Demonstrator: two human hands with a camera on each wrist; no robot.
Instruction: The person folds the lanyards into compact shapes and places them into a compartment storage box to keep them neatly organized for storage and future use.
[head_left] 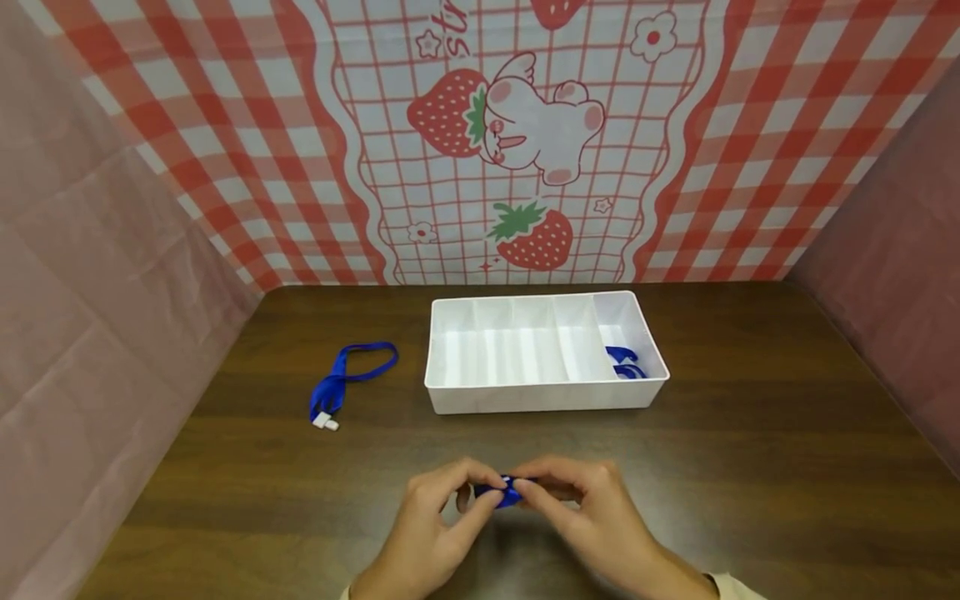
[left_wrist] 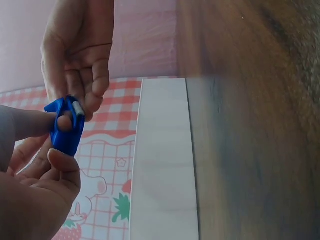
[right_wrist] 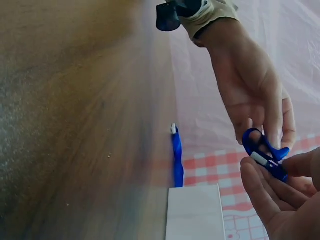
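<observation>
Over the front of the table, a blue lanyard [head_left: 509,495] folded into a small bundle is pinched from both sides. My left hand [head_left: 431,521] holds its left end between thumb and fingers, and my right hand [head_left: 603,521] grips the right end. A white clip piece shows against the folded blue strap [right_wrist: 270,167] in the right wrist view. In the left wrist view the band [left_wrist: 67,137] forms loops around a fingertip. Fingers hide part of the bundle.
Behind the hands stands a white divided box [head_left: 543,398], with blue strap pieces [head_left: 626,371] in its rightmost compartment. Another blue lanyard [head_left: 337,383] with white clips lies loosely looped on the wooden table [head_left: 247,483], left of the box. A checked strawberry cloth [head_left: 540,150] hangs behind.
</observation>
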